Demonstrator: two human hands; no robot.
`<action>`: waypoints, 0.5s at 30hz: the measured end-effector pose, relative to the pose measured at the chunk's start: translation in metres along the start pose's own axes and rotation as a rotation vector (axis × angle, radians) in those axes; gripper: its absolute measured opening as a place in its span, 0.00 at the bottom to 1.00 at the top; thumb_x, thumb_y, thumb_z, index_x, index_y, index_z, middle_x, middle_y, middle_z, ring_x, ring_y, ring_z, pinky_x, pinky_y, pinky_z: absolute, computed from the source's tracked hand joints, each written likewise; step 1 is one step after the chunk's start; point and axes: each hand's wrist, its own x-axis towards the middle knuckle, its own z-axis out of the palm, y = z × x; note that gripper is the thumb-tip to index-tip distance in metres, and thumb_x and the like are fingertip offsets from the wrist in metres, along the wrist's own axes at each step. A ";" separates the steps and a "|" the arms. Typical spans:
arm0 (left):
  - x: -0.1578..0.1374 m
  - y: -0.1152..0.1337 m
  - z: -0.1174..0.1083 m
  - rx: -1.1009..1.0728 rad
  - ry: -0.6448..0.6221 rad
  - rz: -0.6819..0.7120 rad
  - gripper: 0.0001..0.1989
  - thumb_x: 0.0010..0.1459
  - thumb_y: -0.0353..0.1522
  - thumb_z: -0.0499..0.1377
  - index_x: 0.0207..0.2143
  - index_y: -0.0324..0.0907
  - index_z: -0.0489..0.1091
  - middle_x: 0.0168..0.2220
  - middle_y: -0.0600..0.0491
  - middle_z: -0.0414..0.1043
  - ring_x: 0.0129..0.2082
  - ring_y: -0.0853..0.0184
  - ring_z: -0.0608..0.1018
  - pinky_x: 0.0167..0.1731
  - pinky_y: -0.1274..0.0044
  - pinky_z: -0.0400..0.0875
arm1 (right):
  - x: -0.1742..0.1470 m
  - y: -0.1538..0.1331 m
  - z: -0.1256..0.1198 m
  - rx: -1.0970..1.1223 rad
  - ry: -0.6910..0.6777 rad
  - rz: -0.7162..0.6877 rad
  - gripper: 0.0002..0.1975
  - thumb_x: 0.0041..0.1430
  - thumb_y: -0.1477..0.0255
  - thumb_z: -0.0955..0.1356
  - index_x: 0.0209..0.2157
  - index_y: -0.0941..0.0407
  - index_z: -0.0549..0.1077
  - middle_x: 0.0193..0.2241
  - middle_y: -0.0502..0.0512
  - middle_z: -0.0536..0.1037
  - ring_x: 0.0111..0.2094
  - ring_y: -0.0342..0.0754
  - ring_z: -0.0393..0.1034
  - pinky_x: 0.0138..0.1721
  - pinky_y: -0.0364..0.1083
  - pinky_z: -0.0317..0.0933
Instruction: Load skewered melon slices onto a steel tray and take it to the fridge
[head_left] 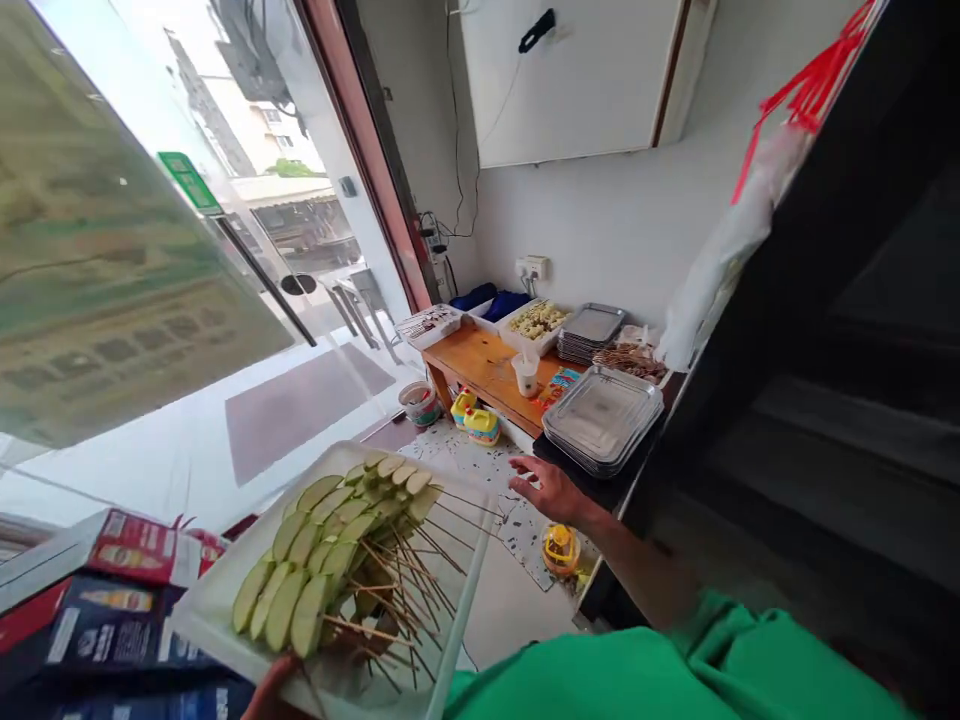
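Two stacks of metal trays [602,415] stand right, two yellow jugs [481,427] far — and one white tub [214,602] near left.

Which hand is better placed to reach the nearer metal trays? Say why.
Probably the right hand: it looks empty, close to the stacked metal trays; the left hand holds the white tray of skewers.

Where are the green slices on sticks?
In the head view, the skewered slices lie lower left, in the pale tray held by the left hand.
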 end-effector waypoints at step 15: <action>0.412 0.177 0.180 0.397 -0.331 -0.159 0.24 0.43 0.25 0.55 0.46 0.39 0.68 0.26 0.51 0.78 0.35 0.51 0.79 0.34 0.65 0.76 | 0.065 0.159 -0.069 -0.848 0.899 1.093 0.17 0.58 0.66 0.62 0.44 0.63 0.69 0.39 0.67 0.74 0.44 0.54 0.68 0.43 0.47 0.58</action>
